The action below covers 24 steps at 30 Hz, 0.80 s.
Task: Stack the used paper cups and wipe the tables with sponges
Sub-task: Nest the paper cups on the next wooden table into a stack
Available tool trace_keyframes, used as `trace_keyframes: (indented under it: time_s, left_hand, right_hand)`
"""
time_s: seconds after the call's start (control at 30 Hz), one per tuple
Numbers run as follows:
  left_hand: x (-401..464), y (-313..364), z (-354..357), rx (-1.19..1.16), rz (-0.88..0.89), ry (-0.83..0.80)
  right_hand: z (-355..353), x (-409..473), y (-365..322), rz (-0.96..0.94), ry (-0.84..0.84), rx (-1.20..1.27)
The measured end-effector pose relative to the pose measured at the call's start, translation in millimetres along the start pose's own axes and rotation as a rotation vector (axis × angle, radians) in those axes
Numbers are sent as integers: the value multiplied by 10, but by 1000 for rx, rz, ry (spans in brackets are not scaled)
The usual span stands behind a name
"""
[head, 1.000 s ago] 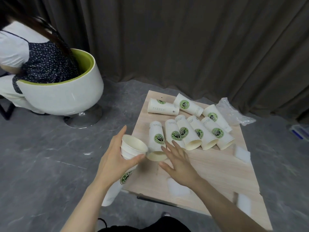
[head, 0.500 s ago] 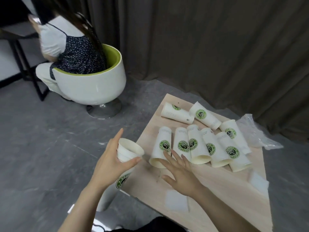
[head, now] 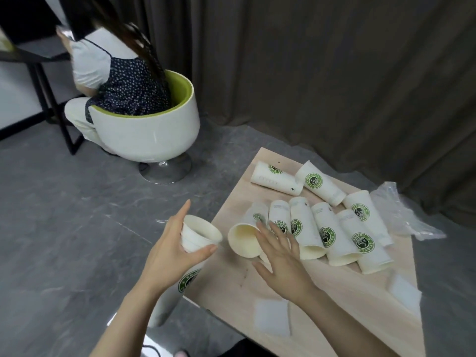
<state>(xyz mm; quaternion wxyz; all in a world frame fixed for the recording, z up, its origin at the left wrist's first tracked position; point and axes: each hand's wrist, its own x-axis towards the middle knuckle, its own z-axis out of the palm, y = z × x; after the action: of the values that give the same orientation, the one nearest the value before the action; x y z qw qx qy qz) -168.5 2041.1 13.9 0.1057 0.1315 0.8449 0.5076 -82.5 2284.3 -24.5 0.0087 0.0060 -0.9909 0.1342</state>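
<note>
My left hand [head: 170, 256] grips a tall stack of white paper cups [head: 199, 234] with green logos, held off the left edge of the wooden table [head: 334, 295], mouth up. My right hand [head: 283, 264] holds the leftmost lying paper cup [head: 243, 240] between fingers and thumb, its open mouth tipped up towards the stack. To the right of it, several more cups [head: 324, 233] lie side by side in a row. Two other cups [head: 277, 177] lie at the table's far corner.
White sponge pads lie on the table, one near the front edge [head: 271, 316] and one at the right [head: 404, 292]. A crumpled clear plastic bag [head: 401, 217] hangs over the far right edge. A person [head: 116, 81] sits in a white and green tub chair [head: 146, 135] on the grey floor to the left.
My right hand has closed round the leftmost cup and tipped its mouth up off the table towards the stack. The left hand keeps hold of the stack. The view has swung left.
</note>
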Motion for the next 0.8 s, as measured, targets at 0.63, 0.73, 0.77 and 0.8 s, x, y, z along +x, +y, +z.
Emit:
trace_keyframes:
  time_s: [0.63,0.73,0.77,0.8]
  left_hand:
    - [217,136,135,35,12,-64]
    - [209,132,136,35,6,-69]
    - [206,135,134,38,6,-70]
    - [205,138,134,42,7,-71]
  right_hand:
    - [-240,247,57,166,155,390]
    - [-213,295,75,160,193,454]
    - [-209,310,75,169,191,470]
    - [-205,324,73,174,190,484]
